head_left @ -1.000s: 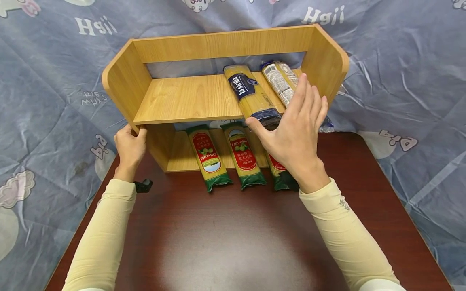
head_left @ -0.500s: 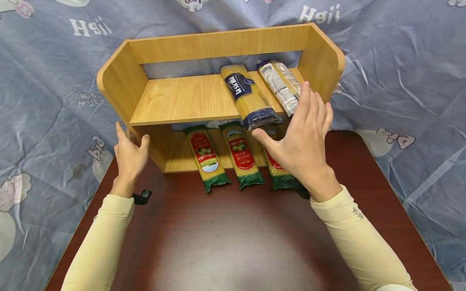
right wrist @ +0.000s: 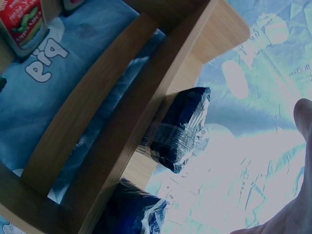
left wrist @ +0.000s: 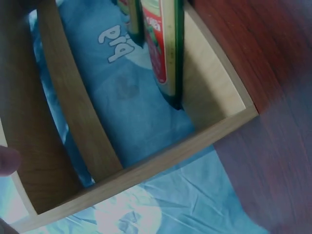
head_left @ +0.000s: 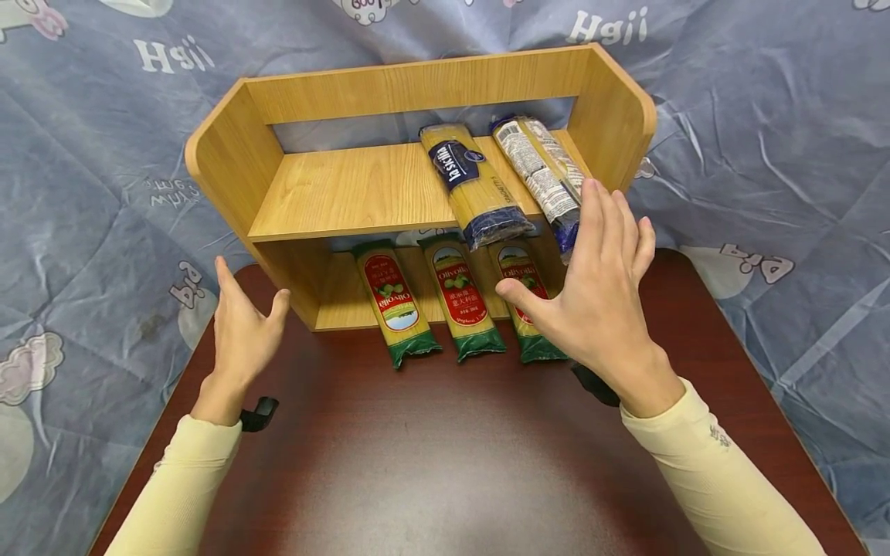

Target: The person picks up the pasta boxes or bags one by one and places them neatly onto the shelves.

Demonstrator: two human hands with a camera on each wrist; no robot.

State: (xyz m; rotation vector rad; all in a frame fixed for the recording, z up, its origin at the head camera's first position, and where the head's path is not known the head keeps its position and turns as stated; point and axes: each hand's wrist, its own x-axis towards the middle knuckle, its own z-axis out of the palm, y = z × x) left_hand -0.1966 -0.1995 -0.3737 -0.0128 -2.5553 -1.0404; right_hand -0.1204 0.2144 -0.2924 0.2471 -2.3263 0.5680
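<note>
My left hand (head_left: 243,336) is in the air off the left side panel of the wooden shelf (head_left: 361,189), fingers and thumb spread, holding nothing. Thumb and fingers apart, my right hand (head_left: 601,289) hovers in front of the shelf's right part, also holding nothing. Closest to it are two spaghetti packs on the upper board: one with a dark blue la sicilia label (head_left: 476,185) and one back side up with white print (head_left: 542,174). Their blue ends stick out past the board's front edge, as the right wrist view shows for the nearer pack end (right wrist: 180,129).
On the lower level lie Olivoilà spaghetti packs in red and green: a left one (head_left: 395,301), a middle one (head_left: 462,297) and a right one (head_left: 524,301). Their green ends overhang onto the dark red table (head_left: 431,455). Behind hangs a printed blue cloth (head_left: 90,193).
The left hand has let go of the shelf's left panel and drawn back toward the body. The right hand has moved back and right, away from the packs, uncovering the white-printed one.
</note>
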